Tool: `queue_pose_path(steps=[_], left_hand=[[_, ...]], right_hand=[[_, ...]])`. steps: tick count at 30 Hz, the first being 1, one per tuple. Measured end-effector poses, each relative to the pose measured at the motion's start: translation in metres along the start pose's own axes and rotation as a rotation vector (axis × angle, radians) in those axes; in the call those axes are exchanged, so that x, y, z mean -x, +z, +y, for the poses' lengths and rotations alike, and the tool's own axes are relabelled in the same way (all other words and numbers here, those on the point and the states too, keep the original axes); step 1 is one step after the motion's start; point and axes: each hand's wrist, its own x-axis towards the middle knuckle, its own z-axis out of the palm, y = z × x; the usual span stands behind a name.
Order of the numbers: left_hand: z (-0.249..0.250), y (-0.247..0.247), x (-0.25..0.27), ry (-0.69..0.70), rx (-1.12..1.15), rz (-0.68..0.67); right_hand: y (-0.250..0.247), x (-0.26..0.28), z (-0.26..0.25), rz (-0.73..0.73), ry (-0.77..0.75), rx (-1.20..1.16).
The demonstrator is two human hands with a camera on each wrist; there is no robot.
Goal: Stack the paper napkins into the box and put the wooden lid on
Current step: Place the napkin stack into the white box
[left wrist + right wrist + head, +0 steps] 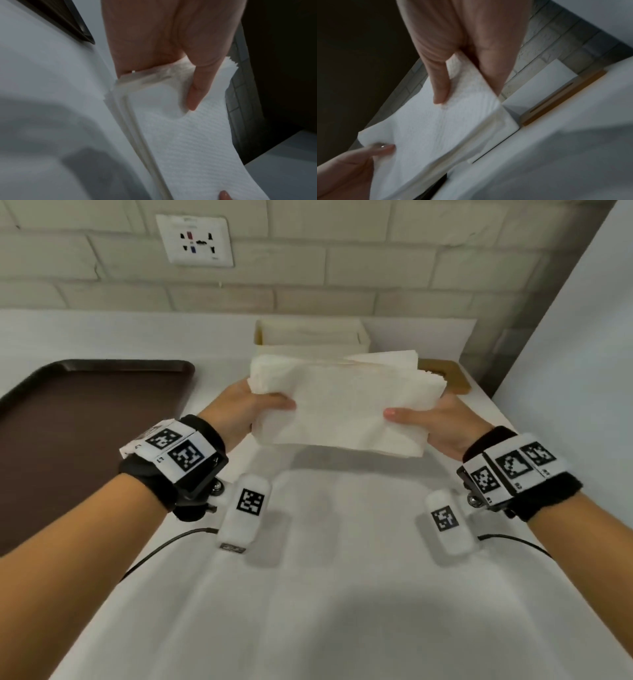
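Note:
A thick stack of white paper napkins (337, 402) (180, 128) (436, 129) hangs above the white table, held at both ends. My left hand (253, 407) (171, 54) pinches its left end, thumb on top. At the right end my right hand (431, 422) (453, 54) grips it the same way. Behind the stack stands the open cream box (310, 337), with some napkins inside. The wooden lid (448, 376) (563, 97), with a slot in it, lies flat to the right of the box, partly hidden by the stack.
A dark brown tray (85, 433) lies at the left of the table (342, 594). A brick wall with a socket plate (195, 239) rises behind the box. A white wall panel (582, 354) closes the right side. Two small white tagged devices (245, 515) hang under my wrists.

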Motion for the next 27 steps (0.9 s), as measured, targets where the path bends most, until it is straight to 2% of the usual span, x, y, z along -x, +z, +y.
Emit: queue_pose_path(steps=[3,9,16,19,22,25,27], left_hand=[[-0.021,-0.013,0.010,-0.033,-0.005,0.020],[-0.058,-0.025,0.020,-0.118,-0.060,-0.007],[-0.063,-0.025,0.017,-0.071,-0.141,-0.111],[-0.062,-0.026,0.013,-0.112,-0.250,-0.119],[-0.054,-0.024,0.009,-0.136,-0.404,-0.066],[-0.045,-0.023,0.008,-0.041,-0.397,-0.007],[-0.044,-0.027,0.008,0.007,-0.382,-0.018]], right_hand=[[0.009,-0.003,0.014,-0.006,-0.007,0.041],[0.013,-0.002,0.036,-0.155,0.085,0.340],[0.005,-0.003,0.037,-0.218,0.172,0.435],[0.005,-0.010,0.039,-0.268,0.202,0.533],[0.008,-0.018,0.040,-0.235,0.174,0.558],[0.007,-0.020,0.036,-0.137,0.122,0.456],[0.004,-0.019,0.033,-0.128,0.100,0.406]])
